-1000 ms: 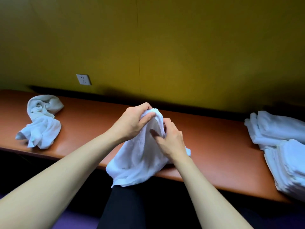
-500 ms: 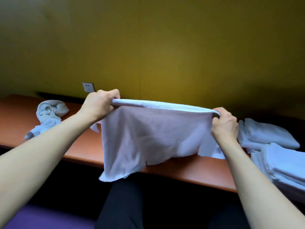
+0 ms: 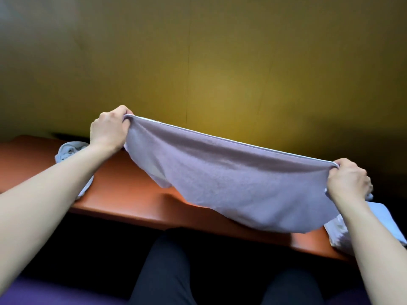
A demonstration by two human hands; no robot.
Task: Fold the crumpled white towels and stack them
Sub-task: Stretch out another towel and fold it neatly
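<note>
- Towel (image 3: pixel 231 183) stretched in air above table (image 3: pixel 136 194), btwn my hands.
- L hand (image 3: pixel 108 128) & R hand (image 3: pixel 349 179) each pinch a top corner.
- Keep edge taut, corners level, then lower flat w/o bunching.

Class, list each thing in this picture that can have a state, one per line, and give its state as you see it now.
Held towel: spread out, held up above the table by two corners.
Left hand: grips one corner.
Right hand: grips the other corner.
Crumpled towel: bunched on the table, partly hidden by the left arm.
Folded towels: lying at the right, mostly hidden.
</note>
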